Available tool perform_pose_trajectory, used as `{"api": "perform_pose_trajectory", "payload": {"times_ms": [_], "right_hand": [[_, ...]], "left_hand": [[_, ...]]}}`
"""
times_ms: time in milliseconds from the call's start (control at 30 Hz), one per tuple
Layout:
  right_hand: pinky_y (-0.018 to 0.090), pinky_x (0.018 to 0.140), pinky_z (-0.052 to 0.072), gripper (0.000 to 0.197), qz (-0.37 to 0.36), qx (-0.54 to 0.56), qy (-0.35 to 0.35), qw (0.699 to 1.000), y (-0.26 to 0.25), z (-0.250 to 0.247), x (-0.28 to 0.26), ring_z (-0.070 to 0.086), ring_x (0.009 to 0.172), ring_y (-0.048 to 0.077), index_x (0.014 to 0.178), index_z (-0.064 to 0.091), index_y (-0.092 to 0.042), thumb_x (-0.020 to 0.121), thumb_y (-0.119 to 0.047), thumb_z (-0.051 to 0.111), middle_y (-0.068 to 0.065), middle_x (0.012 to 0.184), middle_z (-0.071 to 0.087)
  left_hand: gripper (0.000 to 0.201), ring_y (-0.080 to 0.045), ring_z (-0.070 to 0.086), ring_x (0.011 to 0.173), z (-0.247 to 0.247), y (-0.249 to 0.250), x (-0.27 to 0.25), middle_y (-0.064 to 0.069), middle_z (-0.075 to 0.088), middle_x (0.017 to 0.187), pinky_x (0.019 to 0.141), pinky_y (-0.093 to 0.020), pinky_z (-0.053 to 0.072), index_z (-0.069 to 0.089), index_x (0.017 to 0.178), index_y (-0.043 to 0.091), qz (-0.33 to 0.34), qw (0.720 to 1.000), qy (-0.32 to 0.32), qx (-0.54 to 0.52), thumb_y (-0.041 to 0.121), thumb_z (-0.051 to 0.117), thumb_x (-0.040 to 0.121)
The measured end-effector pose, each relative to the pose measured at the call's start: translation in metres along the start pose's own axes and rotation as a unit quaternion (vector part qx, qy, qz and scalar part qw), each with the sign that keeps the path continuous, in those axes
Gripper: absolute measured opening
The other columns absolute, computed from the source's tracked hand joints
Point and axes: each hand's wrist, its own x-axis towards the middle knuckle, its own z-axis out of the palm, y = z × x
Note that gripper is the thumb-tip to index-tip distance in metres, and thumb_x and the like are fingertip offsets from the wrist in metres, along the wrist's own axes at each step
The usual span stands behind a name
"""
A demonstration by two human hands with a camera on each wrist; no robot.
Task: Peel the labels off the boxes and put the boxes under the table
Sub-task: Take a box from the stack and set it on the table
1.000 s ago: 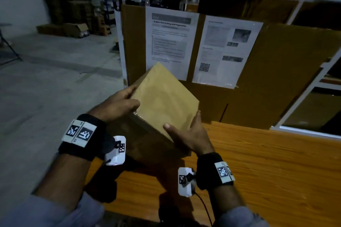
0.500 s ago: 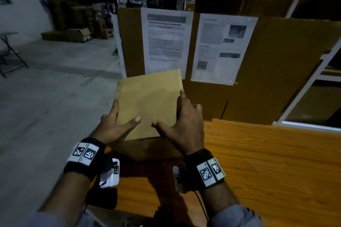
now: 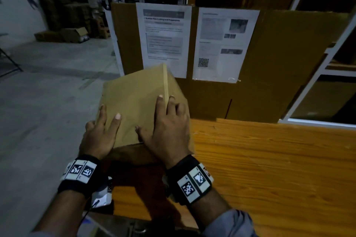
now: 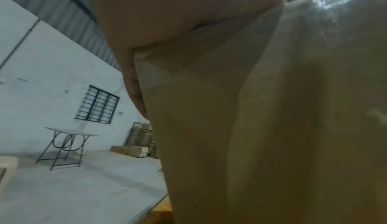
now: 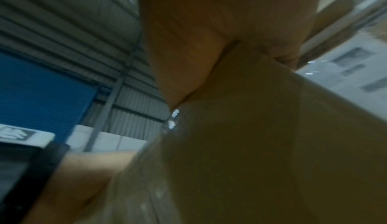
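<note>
A plain brown cardboard box (image 3: 138, 100) wrapped in clear film rests tilted at the left end of the orange wooden table (image 3: 269, 169). No label shows on its visible faces. My left hand (image 3: 102, 131) lies on the box's near left edge, with thumb and forefinger straight on the top face. Across the top, my right hand (image 3: 167, 125) lies flat with its fingers reaching over a raised ridge. The left wrist view shows the palm (image 4: 167, 20) against the glossy box (image 4: 272, 128). In the right wrist view my hand (image 5: 209, 28) presses on the box (image 5: 251, 144).
A tall cardboard panel (image 3: 289, 63) with two printed sheets (image 3: 163, 40) stands behind the table in a white frame. Grey concrete floor (image 3: 48, 102) lies to the left, with stacked cartons (image 3: 63, 25) far back and a folding table (image 4: 67, 146) by the wall.
The box has turned from a corner-up tilt to lie flatter and lower on the table end. Both hands have slid from its sides onto its top face.
</note>
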Motion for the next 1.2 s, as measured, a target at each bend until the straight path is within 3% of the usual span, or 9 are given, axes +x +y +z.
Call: {"api": "perform_pose_trajectory", "payload": {"times_ms": [233, 400, 533, 633, 733, 900, 1000, 1100, 1200], "right_hand": [[0.053, 0.112, 0.039, 0.104, -0.013, 0.005, -0.013, 1.000, -0.019, -0.003, 0.000, 0.034, 0.140, 0.039, 0.163, 0.024, -0.013, 0.085, -0.070, 0.063, 0.022, 0.161, 0.033], [0.048, 0.108, 0.041, 0.120, -0.004, 0.024, -0.028, 0.999, 0.001, -0.012, 0.010, 0.037, 0.129, 0.034, 0.165, 0.013, -0.017, 0.076, -0.072, 0.071, 0.018, 0.146, 0.037], [0.042, 0.099, 0.048, 0.134, 0.036, 0.063, -0.023, 0.997, 0.033, -0.019, 0.019, 0.041, 0.118, 0.027, 0.165, 0.002, -0.019, 0.069, -0.078, 0.075, 0.011, 0.134, 0.038], [0.037, 0.093, 0.050, 0.119, 0.089, 0.080, -0.025, 0.992, 0.052, -0.020, 0.024, 0.044, 0.116, 0.023, 0.159, 0.024, -0.016, 0.071, -0.079, 0.073, 0.005, 0.129, 0.039], [0.040, 0.094, 0.055, 0.093, 0.079, 0.128, -0.014, 0.989, 0.070, -0.017, 0.022, 0.049, 0.109, 0.020, 0.137, 0.047, -0.019, 0.066, -0.066, 0.086, 0.000, 0.121, 0.041], [0.042, 0.106, 0.053, 0.116, 0.042, 0.215, -0.014, 0.976, 0.092, -0.014, 0.006, 0.048, 0.132, 0.021, 0.154, 0.026, -0.016, 0.065, -0.038, 0.096, 0.002, 0.147, 0.040], [0.047, 0.091, 0.060, 0.133, 0.024, 0.221, -0.020, 0.975, 0.102, -0.011, -0.002, 0.056, 0.124, 0.029, 0.163, 0.001, -0.027, 0.067, -0.031, 0.094, 0.007, 0.156, 0.033], [0.049, 0.087, 0.060, 0.144, 0.052, 0.175, -0.052, 0.982, 0.104, -0.008, -0.011, 0.060, 0.107, 0.029, 0.160, -0.020, -0.046, 0.071, -0.042, 0.093, 0.011, 0.140, 0.040], [0.042, 0.080, 0.061, 0.116, 0.063, 0.136, -0.039, 0.988, 0.105, -0.002, -0.015, 0.059, 0.100, 0.022, 0.160, -0.003, -0.049, 0.079, -0.063, 0.080, 0.004, 0.126, 0.044]], "left_hand": [[0.094, -0.046, 0.037, 0.143, -0.006, -0.014, -0.002, -0.023, 0.028, 0.162, 0.118, -0.060, 0.030, 0.000, 0.158, 0.059, -0.008, 0.999, -0.001, -0.053, 0.100, 0.020, 0.076], [0.112, -0.034, 0.044, 0.142, -0.012, -0.009, -0.004, -0.010, 0.037, 0.163, 0.116, -0.048, 0.037, 0.000, 0.162, 0.050, 0.020, 0.992, -0.042, -0.114, 0.097, 0.047, 0.072], [0.136, -0.031, 0.055, 0.130, -0.021, 0.005, -0.008, -0.006, 0.047, 0.156, 0.109, -0.049, 0.047, -0.022, 0.155, 0.055, 0.027, 0.988, -0.100, -0.113, 0.084, 0.075, 0.063], [0.158, -0.031, 0.052, 0.132, -0.019, 0.013, -0.012, -0.006, 0.042, 0.156, 0.109, -0.055, 0.047, -0.030, 0.148, 0.059, 0.042, 0.989, -0.106, -0.095, 0.086, 0.084, 0.042], [0.157, -0.031, 0.050, 0.128, -0.015, 0.029, -0.021, -0.007, 0.042, 0.145, 0.104, -0.057, 0.050, -0.005, 0.153, 0.051, 0.059, 0.989, -0.086, -0.106, 0.075, 0.094, 0.033], [0.156, -0.028, 0.034, 0.141, -0.007, 0.041, -0.034, -0.006, 0.026, 0.154, 0.115, -0.054, 0.039, 0.005, 0.154, 0.033, 0.073, 0.990, -0.043, -0.117, 0.033, 0.107, 0.036], [0.136, -0.029, 0.046, 0.137, 0.003, 0.038, -0.037, -0.007, 0.038, 0.151, 0.112, -0.054, 0.044, 0.011, 0.140, 0.037, 0.075, 0.982, -0.027, -0.172, 0.036, 0.105, 0.042], [0.140, -0.034, 0.054, 0.132, 0.003, 0.040, -0.037, -0.015, 0.047, 0.151, 0.109, -0.060, 0.046, -0.001, 0.146, 0.046, 0.073, 0.980, -0.020, -0.182, 0.044, 0.101, 0.051], [0.140, -0.042, 0.054, 0.131, 0.000, 0.046, -0.037, -0.019, 0.042, 0.156, 0.105, -0.067, 0.045, -0.023, 0.149, 0.059, 0.077, 0.987, -0.022, -0.138, 0.059, 0.089, 0.066]]}}
